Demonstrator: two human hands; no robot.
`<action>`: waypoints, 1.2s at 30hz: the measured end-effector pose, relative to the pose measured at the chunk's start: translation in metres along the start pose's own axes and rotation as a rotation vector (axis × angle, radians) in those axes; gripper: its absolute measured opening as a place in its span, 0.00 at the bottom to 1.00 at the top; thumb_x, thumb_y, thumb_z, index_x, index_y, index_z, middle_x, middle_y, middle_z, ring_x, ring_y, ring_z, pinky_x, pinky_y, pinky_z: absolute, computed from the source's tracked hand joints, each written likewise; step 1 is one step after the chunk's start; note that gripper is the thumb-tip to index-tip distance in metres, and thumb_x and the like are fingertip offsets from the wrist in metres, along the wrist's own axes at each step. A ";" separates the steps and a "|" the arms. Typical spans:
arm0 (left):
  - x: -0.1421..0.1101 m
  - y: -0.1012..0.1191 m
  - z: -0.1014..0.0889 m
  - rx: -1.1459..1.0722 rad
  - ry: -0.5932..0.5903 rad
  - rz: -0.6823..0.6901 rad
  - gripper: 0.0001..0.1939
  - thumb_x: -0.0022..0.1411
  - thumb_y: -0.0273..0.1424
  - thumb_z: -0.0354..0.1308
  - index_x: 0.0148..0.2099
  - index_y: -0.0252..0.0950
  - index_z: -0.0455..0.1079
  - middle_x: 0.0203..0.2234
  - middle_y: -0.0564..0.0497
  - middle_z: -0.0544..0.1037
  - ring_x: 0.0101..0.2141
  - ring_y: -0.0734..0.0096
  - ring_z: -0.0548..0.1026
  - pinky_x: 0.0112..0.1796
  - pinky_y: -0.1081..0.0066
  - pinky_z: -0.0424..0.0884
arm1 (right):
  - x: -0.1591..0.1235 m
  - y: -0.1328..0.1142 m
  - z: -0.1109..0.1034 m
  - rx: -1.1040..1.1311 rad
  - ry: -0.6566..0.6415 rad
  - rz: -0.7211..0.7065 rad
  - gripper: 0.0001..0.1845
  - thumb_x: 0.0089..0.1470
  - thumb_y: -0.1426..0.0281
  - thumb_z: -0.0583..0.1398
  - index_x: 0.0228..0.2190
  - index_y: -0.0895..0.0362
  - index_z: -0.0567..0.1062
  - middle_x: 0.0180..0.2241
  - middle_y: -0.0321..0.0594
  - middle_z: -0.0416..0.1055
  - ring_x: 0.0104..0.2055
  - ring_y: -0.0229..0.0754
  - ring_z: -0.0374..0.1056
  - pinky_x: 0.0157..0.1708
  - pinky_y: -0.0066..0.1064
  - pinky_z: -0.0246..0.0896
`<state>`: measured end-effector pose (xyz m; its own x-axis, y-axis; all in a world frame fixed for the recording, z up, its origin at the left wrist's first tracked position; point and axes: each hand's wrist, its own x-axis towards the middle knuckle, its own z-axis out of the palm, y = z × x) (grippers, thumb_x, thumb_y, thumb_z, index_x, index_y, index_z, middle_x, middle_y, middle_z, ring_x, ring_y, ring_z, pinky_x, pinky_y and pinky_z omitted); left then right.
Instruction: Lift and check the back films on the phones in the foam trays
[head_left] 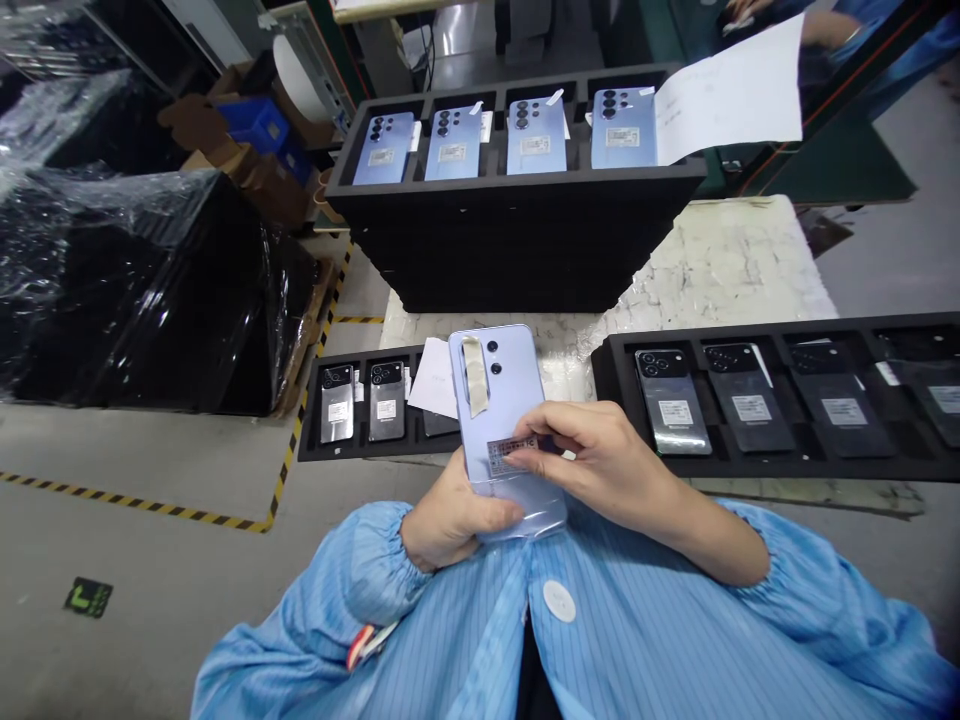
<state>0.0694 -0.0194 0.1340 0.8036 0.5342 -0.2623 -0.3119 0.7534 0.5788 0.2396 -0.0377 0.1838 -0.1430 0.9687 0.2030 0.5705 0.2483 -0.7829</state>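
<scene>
A light blue smartphone (521, 390) is held back side up in front of my chest. My left hand (457, 510) is closed around its lower left part, with the thumb lying across the back. A strip of beige tape (475, 376) covers part of the camera area, beside two visible dark lenses. My right hand (600, 455) is pinched, its thumb and fingertips at the printed label (498, 458) on the phone's back. The fingers hide the label's right part. Clear film shows at the phone's lower end.
Stacked black foam trays (517, 230) hold several blue phones (536, 140) and a white paper sheet (731, 90). Dark phones (673, 400) lie in a right tray (615, 375) and a smaller left tray (311, 430). Film-wrapped black stacks (150, 300) stand left. A co-worker's arm (829, 30) shows at top right.
</scene>
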 end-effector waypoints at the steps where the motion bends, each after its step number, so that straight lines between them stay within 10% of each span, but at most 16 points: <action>1: 0.000 0.000 0.000 0.004 -0.001 0.002 0.28 0.46 0.22 0.66 0.52 0.32 0.68 0.41 0.43 0.76 0.40 0.64 0.74 0.43 0.67 0.69 | 0.000 0.000 0.000 -0.001 0.003 0.004 0.06 0.51 0.71 0.65 0.30 0.61 0.75 0.24 0.34 0.70 0.24 0.29 0.62 0.23 0.21 0.54; 36: 0.000 0.000 0.002 0.019 0.096 -0.027 0.30 0.39 0.25 0.69 0.48 0.31 0.69 0.35 0.45 0.76 0.34 0.66 0.74 0.36 0.69 0.68 | -0.001 0.000 0.004 0.002 0.004 0.048 0.05 0.51 0.70 0.64 0.29 0.60 0.75 0.25 0.34 0.72 0.26 0.31 0.65 0.25 0.22 0.55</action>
<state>0.0701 -0.0205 0.1351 0.7592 0.5489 -0.3499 -0.2808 0.7611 0.5847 0.2366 -0.0383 0.1810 -0.1121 0.9796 0.1670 0.5750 0.2011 -0.7931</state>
